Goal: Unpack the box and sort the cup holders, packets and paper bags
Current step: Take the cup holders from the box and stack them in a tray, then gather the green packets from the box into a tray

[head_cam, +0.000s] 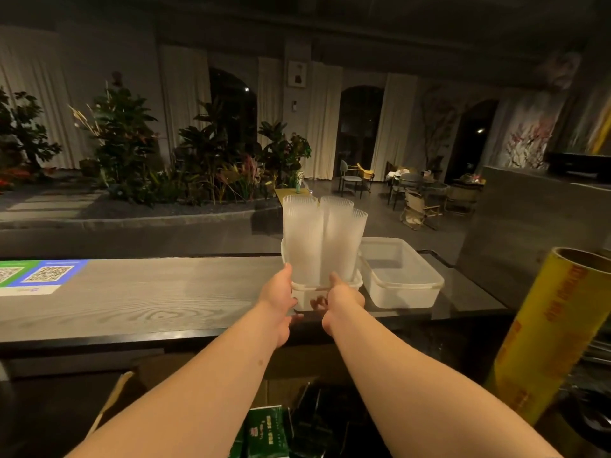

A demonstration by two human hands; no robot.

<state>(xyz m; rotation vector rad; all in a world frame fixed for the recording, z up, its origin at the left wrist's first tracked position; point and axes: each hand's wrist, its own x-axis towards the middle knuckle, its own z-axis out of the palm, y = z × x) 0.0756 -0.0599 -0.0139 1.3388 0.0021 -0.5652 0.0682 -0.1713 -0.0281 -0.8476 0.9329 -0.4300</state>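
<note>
Several stacks of translucent cup holders (322,239) stand upright in a white plastic tub (305,297) on the counter. My left hand (277,297) grips the tub's near-left corner, thumb up against the stacks. My right hand (344,297) holds the tub's front right, fingers curled round the rim. At the bottom of the view an open cardboard box (125,388) below the counter holds green packets (264,431) and dark items.
A second, empty white tub (401,276) sits just right of the held one. A large yellow roll of wrap (549,332) stands near on the right. QR code stickers (39,276) lie at the counter's far left. Plants and chairs fill the room beyond.
</note>
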